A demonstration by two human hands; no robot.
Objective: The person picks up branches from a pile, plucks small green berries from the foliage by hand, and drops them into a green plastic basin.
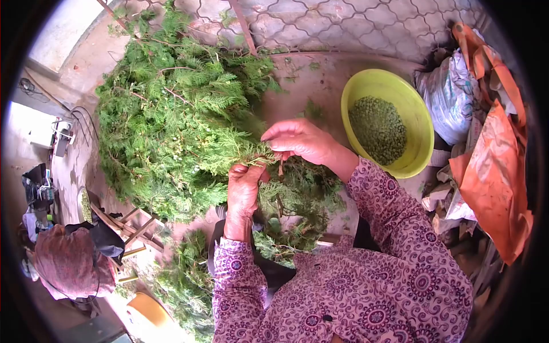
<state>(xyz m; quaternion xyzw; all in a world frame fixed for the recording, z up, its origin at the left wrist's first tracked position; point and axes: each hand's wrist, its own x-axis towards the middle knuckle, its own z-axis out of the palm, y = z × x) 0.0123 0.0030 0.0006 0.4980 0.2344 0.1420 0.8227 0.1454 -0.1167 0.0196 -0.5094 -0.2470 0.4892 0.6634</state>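
My left hand (243, 193) is closed on a green conifer sprig (251, 153), thumb and fingers pinched round its stem. Just above and to the right, my right hand (303, 141) has its fingertips bent together at the sprig's end; whatever is between them is too small to make out. A big heap of leafy conifer branches (171, 114) lies on the floor to the left and ahead of my hands. More cut greenery (303, 188) lies below my hands. To the right stands a yellow-green basin (422, 126) holding many small green round pieces (378, 128).
Behind the heap runs a wire mesh fence (354, 26). Beside the basin are a white sack (449, 97) and an orange sheet (494, 183). At lower left are a cloth-covered seat (71, 260), a wooden frame (131, 226) and an orange-yellow container (147, 311).
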